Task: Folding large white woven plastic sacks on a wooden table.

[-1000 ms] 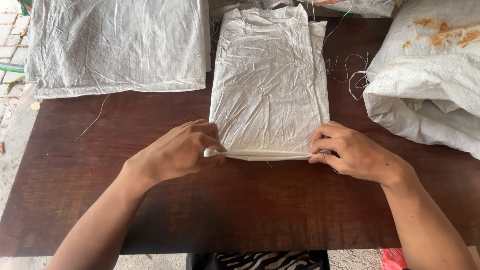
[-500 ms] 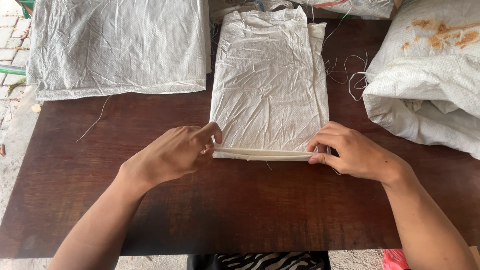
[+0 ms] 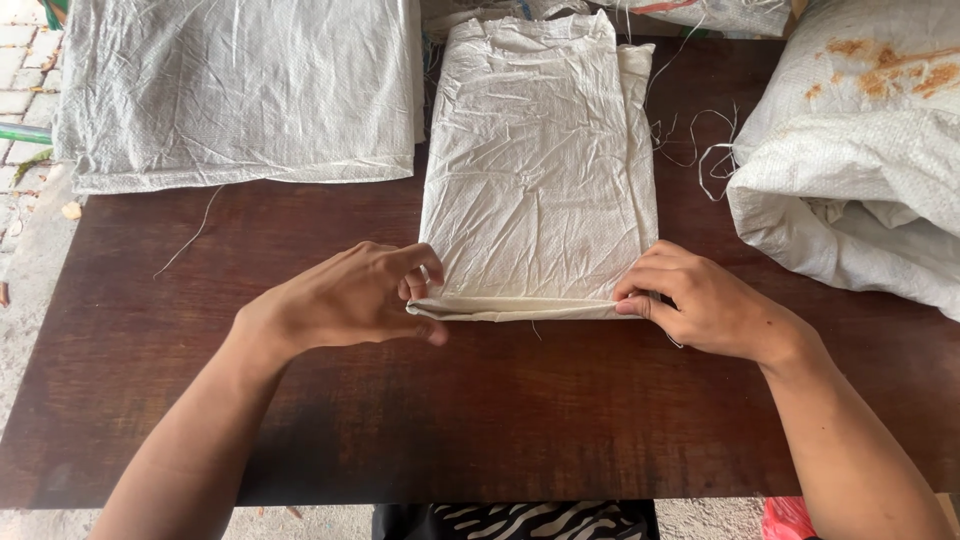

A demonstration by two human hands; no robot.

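A folded white woven sack [image 3: 540, 160] is laid flat at the middle of the dark wooden desk [image 3: 500, 420], its near edge turned up into a narrow fold. Nothing of its inside can be seen. The fold's left corner is pinched by the left hand [image 3: 345, 300], fingers curled and closed on it; the right corner is gripped by the right hand [image 3: 700, 300], fingertips pressed on the edge. A flat sack [image 3: 240, 90] is spread at far left, and a bulging stained sack [image 3: 860, 150] is set at right.
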